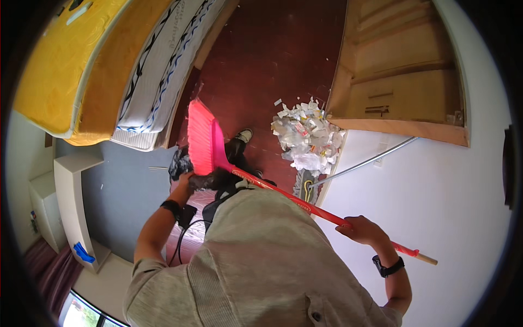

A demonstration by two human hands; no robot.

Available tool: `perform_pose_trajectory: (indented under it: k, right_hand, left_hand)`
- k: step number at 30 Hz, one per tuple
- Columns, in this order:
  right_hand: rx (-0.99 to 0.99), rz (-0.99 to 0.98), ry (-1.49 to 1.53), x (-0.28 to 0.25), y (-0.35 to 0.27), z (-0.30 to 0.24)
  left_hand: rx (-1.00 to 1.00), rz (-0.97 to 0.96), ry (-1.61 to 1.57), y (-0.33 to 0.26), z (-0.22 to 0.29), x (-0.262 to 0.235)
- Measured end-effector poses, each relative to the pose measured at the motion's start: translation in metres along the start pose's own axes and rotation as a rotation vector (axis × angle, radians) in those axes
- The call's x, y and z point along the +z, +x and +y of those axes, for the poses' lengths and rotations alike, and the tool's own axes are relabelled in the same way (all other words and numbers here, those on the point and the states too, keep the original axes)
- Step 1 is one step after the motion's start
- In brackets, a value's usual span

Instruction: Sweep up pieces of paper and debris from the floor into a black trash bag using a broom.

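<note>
A broom [215,139] with bright pink bristles and a red handle is lifted in front of my body, its head up at the left. My right hand [364,230] is closed round the handle near its bare wooden end. At the lower edge of the bristles, my left hand [184,184] is closed on a dark fluffy clump [210,180], perhaps dust or hair; its fingertips are partly hidden. Black plastic [178,163] lies just beyond that hand.
A heap of paper and plastic litter [308,136] lies on the dark red floor [267,49] by the wall. A grey mop [306,184] leans beside it. Mattresses [155,71] stand at the left, an open wooden cabinet [403,98] at the right. My shoe [244,135] shows below.
</note>
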State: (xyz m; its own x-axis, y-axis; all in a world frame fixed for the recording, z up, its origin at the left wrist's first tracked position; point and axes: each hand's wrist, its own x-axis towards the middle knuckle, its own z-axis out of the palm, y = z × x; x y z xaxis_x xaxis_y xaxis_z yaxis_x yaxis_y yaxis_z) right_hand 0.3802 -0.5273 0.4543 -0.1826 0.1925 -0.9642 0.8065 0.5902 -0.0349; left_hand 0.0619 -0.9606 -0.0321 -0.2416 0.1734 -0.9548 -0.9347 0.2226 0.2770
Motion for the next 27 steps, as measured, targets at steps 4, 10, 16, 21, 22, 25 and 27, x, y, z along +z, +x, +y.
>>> perform_pose_trajectory:
  k: [4,10,16,21,22,25,27]
  right_hand:
    - [0.083,0.082,0.051,0.040,0.000,0.012]
    - [-0.038,0.509,0.043,0.120,0.010,0.026]
    - [-0.098,0.652,0.340,0.194,0.030,0.030]
    - [-0.328,0.783,0.706,0.229,0.068,0.020]
    - [-0.337,0.777,0.727,0.230,0.078,0.014]
    - [-0.341,0.786,0.814,0.230,0.102,-0.004]
    - [-0.320,0.761,0.870,0.225,0.107,-0.014]
  left_hand:
    - [0.042,0.235,0.168,-0.061,0.069,0.086]
    - [0.693,0.311,0.290,-0.118,0.133,0.170]
    - [0.839,-0.085,0.239,-0.131,0.147,0.228]
    - [0.645,-0.197,0.402,-0.224,0.131,0.283]
    - [0.572,-0.182,0.426,-0.246,0.127,0.292]
    - [0.749,-0.275,0.555,-0.247,0.136,0.282]
    - [0.945,-0.319,0.598,-0.243,0.148,0.283]
